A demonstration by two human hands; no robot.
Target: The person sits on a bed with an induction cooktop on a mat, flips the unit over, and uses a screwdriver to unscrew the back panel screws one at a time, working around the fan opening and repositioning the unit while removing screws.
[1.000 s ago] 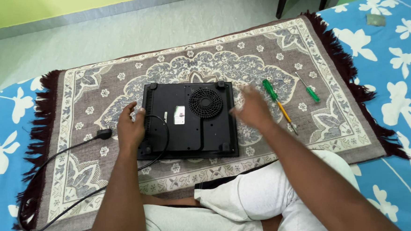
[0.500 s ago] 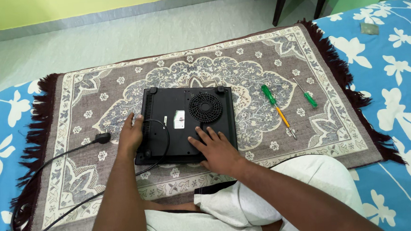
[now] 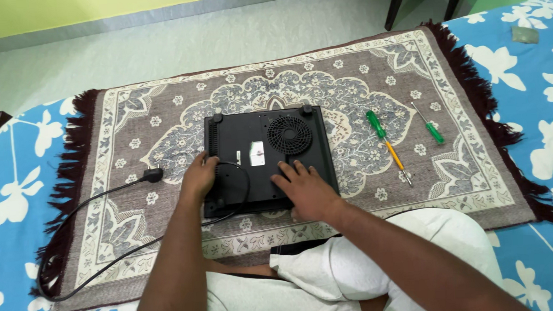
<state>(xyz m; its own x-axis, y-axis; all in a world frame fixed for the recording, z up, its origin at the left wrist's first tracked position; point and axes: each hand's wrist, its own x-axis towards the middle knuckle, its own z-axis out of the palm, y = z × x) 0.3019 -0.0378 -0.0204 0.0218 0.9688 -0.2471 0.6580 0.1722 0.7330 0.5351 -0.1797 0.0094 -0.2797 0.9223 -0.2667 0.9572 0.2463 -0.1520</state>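
Hands, left hand [image 3: 197, 176] and right hand [image 3: 306, 188], rest flat on matte black cooktop [image 3: 267, 159].

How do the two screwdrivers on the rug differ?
The larger screwdriver has a green and yellow handle; the smaller screwdriver has an all-green handle. The larger lies nearer the black appliance; the smaller lies further right. The larger is longer and thicker. Both lie flat on the rug at a similar slant, untouched by either hand.

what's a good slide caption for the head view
Both hands, left hand and right hand, rest on an upturned black cooktop.
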